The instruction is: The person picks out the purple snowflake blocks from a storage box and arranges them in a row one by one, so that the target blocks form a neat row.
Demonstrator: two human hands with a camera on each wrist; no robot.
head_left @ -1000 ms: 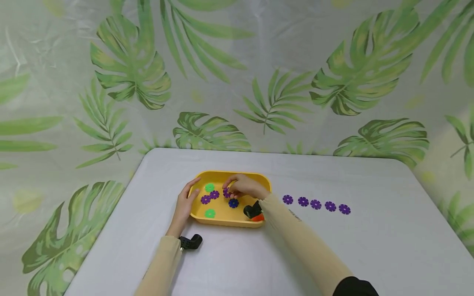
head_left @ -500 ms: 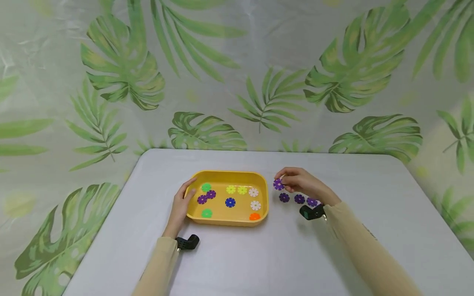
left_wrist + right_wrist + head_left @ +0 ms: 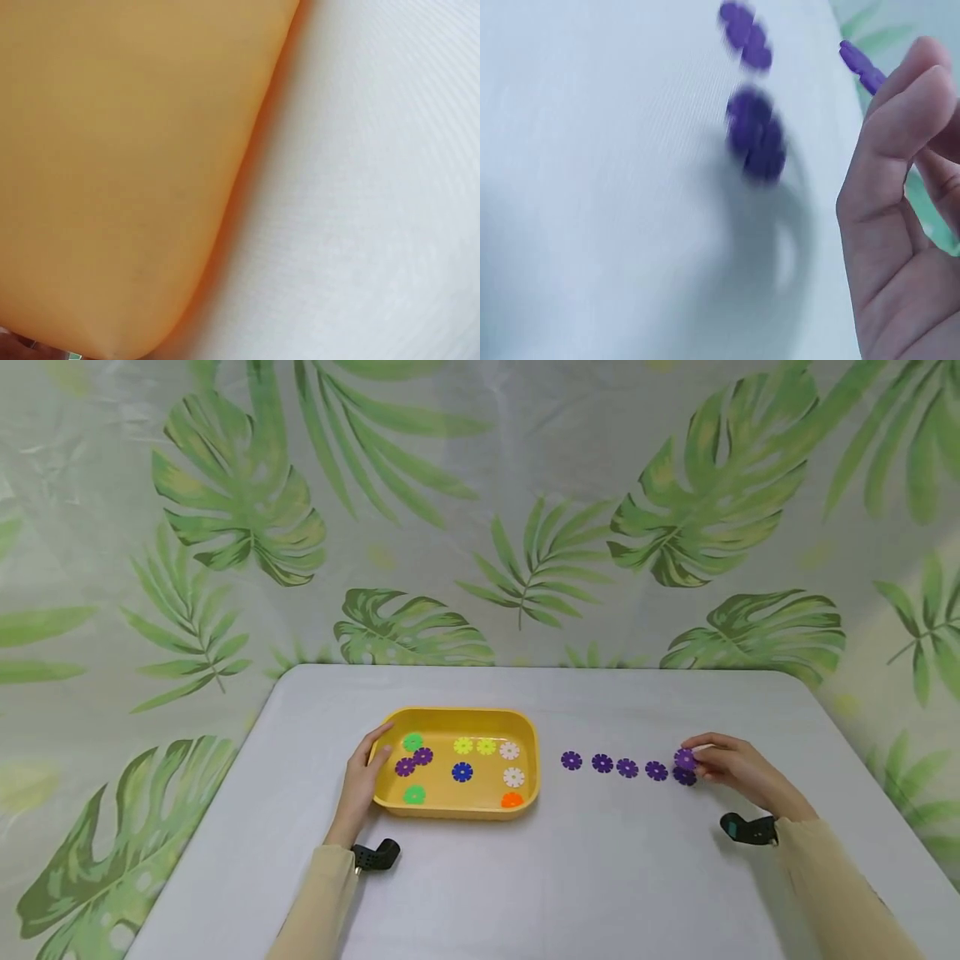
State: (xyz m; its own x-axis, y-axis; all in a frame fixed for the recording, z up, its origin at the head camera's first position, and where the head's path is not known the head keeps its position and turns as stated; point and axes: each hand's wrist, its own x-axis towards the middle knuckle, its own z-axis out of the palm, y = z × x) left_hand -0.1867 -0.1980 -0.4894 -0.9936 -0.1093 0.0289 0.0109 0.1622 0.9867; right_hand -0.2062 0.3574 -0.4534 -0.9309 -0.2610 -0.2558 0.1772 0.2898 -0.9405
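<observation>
My right hand (image 3: 738, 768) pinches a purple flower-shaped disc (image 3: 686, 759) between thumb and fingertips. The held disc overlaps the last disc (image 3: 684, 776) of a row on the table in the head view. The right wrist view shows the held disc (image 3: 861, 66) edge-on, raised above the white surface, with a row disc (image 3: 756, 135) and its shadow below. At the left end of the yellow tray (image 3: 457, 812), my left hand (image 3: 362, 781) holds the rim, its thumb lapping over the edge. Only a close stretch of tray wall (image 3: 127, 165) fills much of the left wrist view.
The other row discs, such as this purple one (image 3: 572, 761), run right from beside the tray. Inside the tray lie two purple discs (image 3: 405, 767), a blue disc (image 3: 462, 772), and green, yellow, white and orange ones. A leaf-patterned cloth (image 3: 555, 577) hangs behind the table.
My right hand has carried a purple disc out of the tray, rightward along the row to its far end. My left hand has stayed at the tray. The head view has shifted slightly.
</observation>
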